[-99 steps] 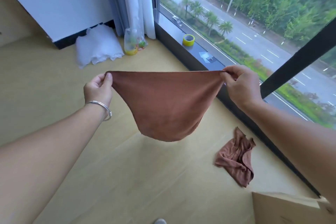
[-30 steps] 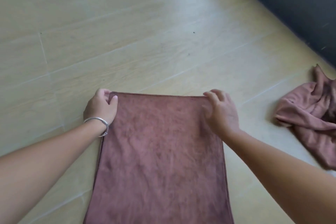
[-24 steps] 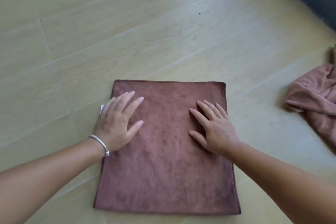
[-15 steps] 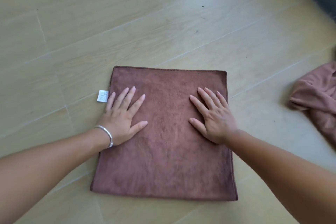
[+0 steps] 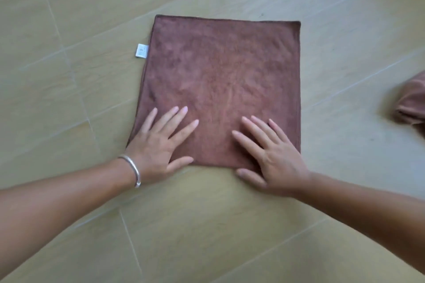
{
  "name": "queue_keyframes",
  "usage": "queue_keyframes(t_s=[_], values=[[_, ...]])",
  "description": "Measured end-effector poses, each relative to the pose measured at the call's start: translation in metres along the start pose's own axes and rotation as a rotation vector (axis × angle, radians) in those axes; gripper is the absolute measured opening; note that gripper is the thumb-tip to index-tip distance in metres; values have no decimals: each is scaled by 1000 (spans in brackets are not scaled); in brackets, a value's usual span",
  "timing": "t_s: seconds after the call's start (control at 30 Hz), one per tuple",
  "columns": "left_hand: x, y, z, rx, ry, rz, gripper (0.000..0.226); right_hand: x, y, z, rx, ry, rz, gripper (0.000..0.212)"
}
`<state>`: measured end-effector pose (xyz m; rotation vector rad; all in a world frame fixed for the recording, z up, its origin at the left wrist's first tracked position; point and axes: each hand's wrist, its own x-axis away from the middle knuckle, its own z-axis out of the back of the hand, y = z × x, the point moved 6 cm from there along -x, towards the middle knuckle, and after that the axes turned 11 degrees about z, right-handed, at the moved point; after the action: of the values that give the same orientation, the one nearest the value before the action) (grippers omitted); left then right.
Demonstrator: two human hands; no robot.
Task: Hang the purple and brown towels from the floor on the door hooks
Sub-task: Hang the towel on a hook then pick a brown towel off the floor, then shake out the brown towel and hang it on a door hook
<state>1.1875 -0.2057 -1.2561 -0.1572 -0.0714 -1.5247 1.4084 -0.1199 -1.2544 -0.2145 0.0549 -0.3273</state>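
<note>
White care tag (image 5: 142, 50) at 9 o'clock of square plush brown towel (image 5: 220, 80), print possibly text, illegible; left hand (image 5: 158, 145) and right hand (image 5: 273, 151) pressing flat, fingers spread, gripping nothing.

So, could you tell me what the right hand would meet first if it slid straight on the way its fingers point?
Nothing but more brown towel: the right hand lies flat on its near edge, fingers aimed up and leftward across bare cloth, so the way looks free.

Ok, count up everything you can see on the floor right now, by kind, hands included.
Towels: 2, the flat brown towel and a crumpled towel at the right edge.
Hands: 2, left hand, right hand.
White tag: 1.
Bracelet: 1.
Total: 6.
</note>
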Motion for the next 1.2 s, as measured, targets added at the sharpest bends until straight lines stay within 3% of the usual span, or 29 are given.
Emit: queue_keyframes(t_s=[0.1, 0.27, 0.4, 0.53, 0.73, 0.83, 0.93, 1.07, 1.2], values=[[31, -18, -19, -39, -54, -30, 75, 25, -4, -22, 34, -72, 70, 73], [27, -18, -12, -10, -131, -60, 71, 21, -1, -11, -62, -16, 74, 60], [26, -23, -7, 175, -49, -92, 69, 23, -3, -5, -87, 97, 110, 47], [26, -31, -3, 399, 80, -59, 51, 24, -6, -4, -74, 156, 132, 34], [47, -23, 15, 354, 52, 77, 23, 40, -25, 20, -79, 122, -131, 12], [70, -21, 43, 364, -53, 166, 33, 57, -46, 60, -151, 95, -226, 10], [87, -26, 100, 400, -5, 291, 20, 61, -61, 123, -166, 76, -329, 8], [96, -29, 217, 518, 42, 306, 21, 45, -71, 230, -189, 30, -412, 3], [106, -54, 345, 570, -23, 229, 36, 17, -85, 372, -147, 5, -278, 34]])
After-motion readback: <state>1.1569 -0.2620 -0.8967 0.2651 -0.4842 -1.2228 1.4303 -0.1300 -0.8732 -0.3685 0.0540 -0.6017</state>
